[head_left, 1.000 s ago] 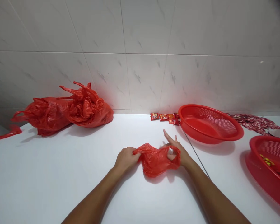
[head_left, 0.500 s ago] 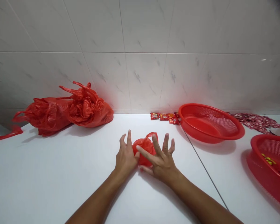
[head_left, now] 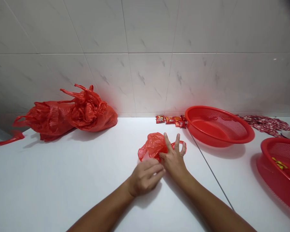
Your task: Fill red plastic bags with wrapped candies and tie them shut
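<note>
On counter (head_left: pixel 62 187) | plastic bag (head_left: pixel 152 145) roughly crosswise | left hand (head_left: pixel 146 178), right hand (head_left: pixel 174 163) touching

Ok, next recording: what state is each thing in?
Small red bag: crumpled, handle loop showing.
Right hand: open, fingers spread on the bag.
Left hand: curled, at the bag's near edge.
Large red bags: bulging, handles sticking up.
Near basket: upright.
Far basket: upright, holding something yellow.
</note>
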The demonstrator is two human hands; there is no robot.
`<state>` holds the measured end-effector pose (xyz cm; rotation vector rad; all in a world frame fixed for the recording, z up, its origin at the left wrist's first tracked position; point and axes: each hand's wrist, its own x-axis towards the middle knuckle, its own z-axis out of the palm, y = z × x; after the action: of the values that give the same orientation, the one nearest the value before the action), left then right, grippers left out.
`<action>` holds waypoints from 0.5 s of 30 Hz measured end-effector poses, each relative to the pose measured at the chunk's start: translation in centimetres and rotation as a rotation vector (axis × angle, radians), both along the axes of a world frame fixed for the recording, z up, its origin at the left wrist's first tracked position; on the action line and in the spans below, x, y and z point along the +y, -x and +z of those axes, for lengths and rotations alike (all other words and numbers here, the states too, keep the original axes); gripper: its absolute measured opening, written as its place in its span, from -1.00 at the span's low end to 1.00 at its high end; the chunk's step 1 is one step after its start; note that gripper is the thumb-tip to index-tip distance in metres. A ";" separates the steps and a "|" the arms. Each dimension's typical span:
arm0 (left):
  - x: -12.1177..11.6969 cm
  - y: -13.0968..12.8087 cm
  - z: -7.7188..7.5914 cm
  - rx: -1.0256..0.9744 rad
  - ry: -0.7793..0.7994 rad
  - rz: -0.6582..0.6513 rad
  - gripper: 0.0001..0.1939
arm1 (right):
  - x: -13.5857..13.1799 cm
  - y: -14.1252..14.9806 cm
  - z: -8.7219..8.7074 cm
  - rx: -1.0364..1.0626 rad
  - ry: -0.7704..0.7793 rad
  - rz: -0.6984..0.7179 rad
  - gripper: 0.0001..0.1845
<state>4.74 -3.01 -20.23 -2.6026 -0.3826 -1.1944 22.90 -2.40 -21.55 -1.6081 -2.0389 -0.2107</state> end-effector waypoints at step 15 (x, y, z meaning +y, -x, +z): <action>2.8 1.9 -0.3 0.212 0.377 0.856 -0.44 | 0.0 -0.2 -0.6 0.074 0.082 0.203 -0.87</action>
<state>2.81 -0.22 -20.49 -2.3315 -1.5846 -0.5719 23.13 -2.42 -22.15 -1.4215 -2.1599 0.0060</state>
